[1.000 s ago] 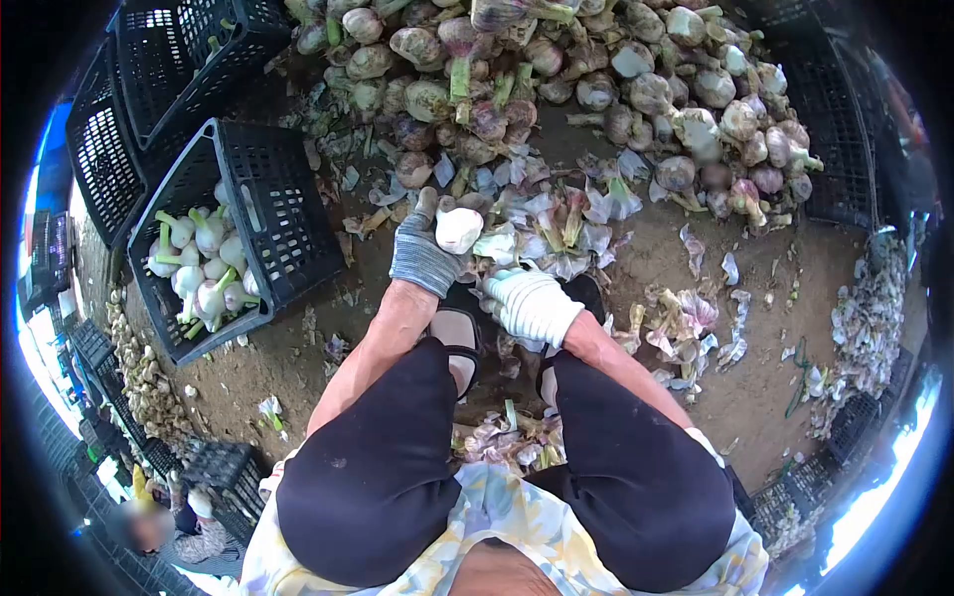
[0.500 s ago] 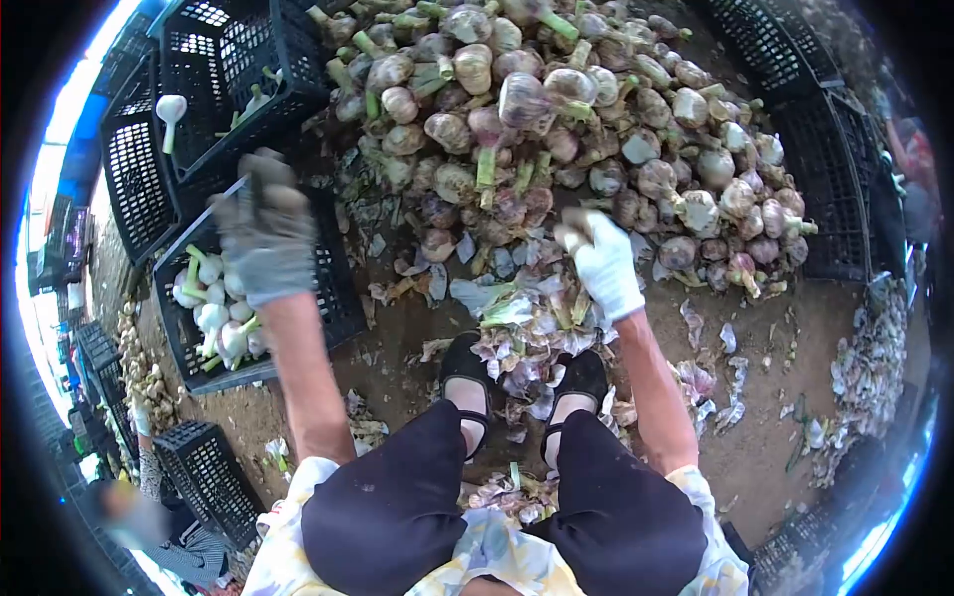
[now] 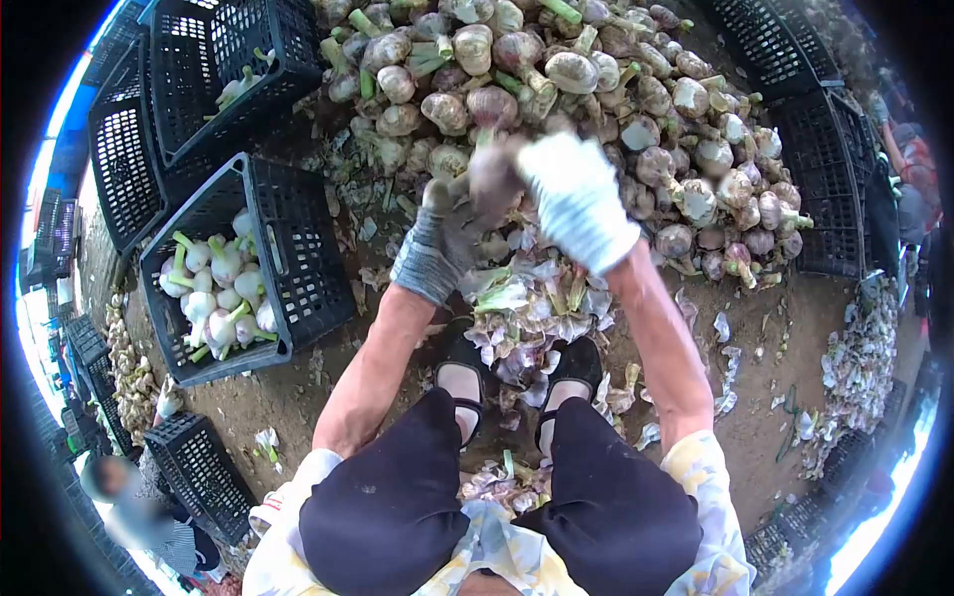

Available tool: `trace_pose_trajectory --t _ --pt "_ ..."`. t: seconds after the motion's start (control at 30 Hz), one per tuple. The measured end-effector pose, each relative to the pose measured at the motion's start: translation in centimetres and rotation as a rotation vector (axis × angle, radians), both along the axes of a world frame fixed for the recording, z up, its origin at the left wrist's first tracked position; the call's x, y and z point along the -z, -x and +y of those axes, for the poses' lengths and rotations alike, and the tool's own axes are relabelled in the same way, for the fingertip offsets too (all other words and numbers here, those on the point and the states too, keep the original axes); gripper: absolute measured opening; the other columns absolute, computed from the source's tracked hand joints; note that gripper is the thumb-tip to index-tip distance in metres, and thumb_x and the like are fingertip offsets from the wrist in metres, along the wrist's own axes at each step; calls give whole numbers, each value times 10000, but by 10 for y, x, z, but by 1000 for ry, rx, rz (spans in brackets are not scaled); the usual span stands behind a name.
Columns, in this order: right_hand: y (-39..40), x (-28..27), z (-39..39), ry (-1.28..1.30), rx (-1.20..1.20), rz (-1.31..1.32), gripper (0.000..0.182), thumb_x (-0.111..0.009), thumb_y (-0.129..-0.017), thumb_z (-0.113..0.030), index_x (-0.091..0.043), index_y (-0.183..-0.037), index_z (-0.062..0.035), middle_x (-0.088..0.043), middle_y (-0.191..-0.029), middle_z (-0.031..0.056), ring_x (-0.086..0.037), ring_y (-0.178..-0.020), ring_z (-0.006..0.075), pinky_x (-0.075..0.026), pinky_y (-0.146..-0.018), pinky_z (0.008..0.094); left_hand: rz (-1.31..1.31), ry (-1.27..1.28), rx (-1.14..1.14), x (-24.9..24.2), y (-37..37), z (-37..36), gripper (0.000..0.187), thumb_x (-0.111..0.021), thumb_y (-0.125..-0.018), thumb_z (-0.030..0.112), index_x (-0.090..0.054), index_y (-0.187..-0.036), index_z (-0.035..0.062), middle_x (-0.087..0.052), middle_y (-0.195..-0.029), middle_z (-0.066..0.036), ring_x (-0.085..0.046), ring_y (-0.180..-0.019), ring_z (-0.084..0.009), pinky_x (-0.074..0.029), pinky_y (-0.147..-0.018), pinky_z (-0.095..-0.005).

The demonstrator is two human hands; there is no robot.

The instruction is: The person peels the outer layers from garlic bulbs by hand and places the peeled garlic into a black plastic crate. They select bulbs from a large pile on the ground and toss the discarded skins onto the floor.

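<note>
In front of my knees, both gloved hands meet at a garlic bulb that is smeared by motion. My left hand, in a grey knit glove, is closed around the stem side of it. From the right, my right hand in a white glove presses curled, blurred fingers against the bulb; its exact grip is partly hidden. Just behind the hands rises a big pile of unpeeled garlic with cut stems. A black plastic crate on the left holds several clean white bulbs.
Loose garlic skins lie between my shoes. Another black crate stands at the far left, and a stacked crate borders the pile on the right. A heap of skins lies at far right. Another person sits at lower left.
My left hand has left the crate of white bulbs and come right to the middle. My right hand has moved up and left to meet it, and a garlic bulb is now between them.
</note>
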State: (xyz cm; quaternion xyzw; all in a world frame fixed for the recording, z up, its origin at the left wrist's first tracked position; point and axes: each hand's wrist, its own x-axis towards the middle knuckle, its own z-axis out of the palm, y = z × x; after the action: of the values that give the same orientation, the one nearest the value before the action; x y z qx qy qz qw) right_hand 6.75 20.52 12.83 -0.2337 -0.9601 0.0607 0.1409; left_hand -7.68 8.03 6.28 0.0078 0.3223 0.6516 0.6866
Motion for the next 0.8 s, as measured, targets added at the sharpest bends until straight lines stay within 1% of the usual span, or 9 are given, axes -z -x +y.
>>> trace_pose_trajectory --t 0.03,0.13,0.23,0.27,0.33,0.53,0.63,0.77,0.8 --pt "-5 -3 -19 109 -107 -87 235 -552 -678 -55 -568 -910 -91 -567 -838 102 -543 -843 278 -426 -683 405 -108 -84 47 3 -2 0 508 -575 -836 414 -484 -1166 38 -548 -1093 -90 -533 -990 -216 -469 -837 -391" --pt "-24 22 -50 319 -3 386 395 -564 -647 -29 -561 -1040 -71 -574 -914 125 -539 -938 302 -426 -798 430 -22 -10 36 3 -24 -25 470 -605 -822 298 -479 -1180 21 -549 -1096 -105 -548 -980 -217 -478 -853 -384" --pt "-48 37 -70 1832 414 1027 436 -609 -756 -70 -467 -1158 25 -592 -979 99 -592 -862 186 -507 -698 315 276 14 -87 -5 -42 -39 501 -661 -789 317 -455 -1165 58 -540 -983 -66 -561 -878 -185 -497 -790 -326" --pt "-47 51 -78 1711 634 854 402 -624 -790 -145 -490 -1118 46 -604 -959 79 -593 -770 129 -509 -611 244 559 -32 -75 -1 -45 -42 529 -679 -773 333 -452 -1165 60 -525 -1006 -61 -538 -904 -170 -479 -806 -309" --pt "-47 69 -94 1802 507 975 350 -663 -773 -210 -557 -1044 -16 -618 -888 44 -584 -763 107 -496 -606 231 977 -144 -106 -2 -60 -44 572 -732 -729 326 -454 -1155 67 -479 -1068 -54 -479 -978 -144 -425 -858 -274" --pt "-41 59 -112 1915 525 1082 202 -672 -765 -155 -602 -922 -48 -611 -839 8 -559 -766 99 -466 -699 251 1231 -138 -202 -3 -80 -55 536 -722 -743 300 -454 -1138 57 -470 -1055 -48 -477 -957 -140 -426 -843 -280" --pt "-45 65 -118 1563 513 947 180 -660 -769 -121 -601 -920 -42 -608 -831 4 -540 -765 92 -452 -714 247 954 -21 -204 3 -81 -56 524 -681 -776 363 -453 -1135 57 -500 -1023 -42 -490 -926 -134 -429 -827 -273" --pt "-49 61 -117 1628 585 957 136 -620 -800 -114 -595 -914 -44 -600 -814 -8 -519 -694 62 -439 -595 213 467 115 -126 18 -74 -53 374 -513 -897 369 -516 -1080 42 -543 -973 -44 -513 -880 -120 -440 -807 -264" --pt "-51 58 -116 1683 617 969 131 -605 -810 -116 -592 -920 -46 -598 -813 -7 -512 -670 47 -424 -542 198 385 138 -137 16 -78 -53 486 -512 -861 479 -490 -1120 69 -568 -1012 -73 -579 -858 -172 -514 -745 -310"
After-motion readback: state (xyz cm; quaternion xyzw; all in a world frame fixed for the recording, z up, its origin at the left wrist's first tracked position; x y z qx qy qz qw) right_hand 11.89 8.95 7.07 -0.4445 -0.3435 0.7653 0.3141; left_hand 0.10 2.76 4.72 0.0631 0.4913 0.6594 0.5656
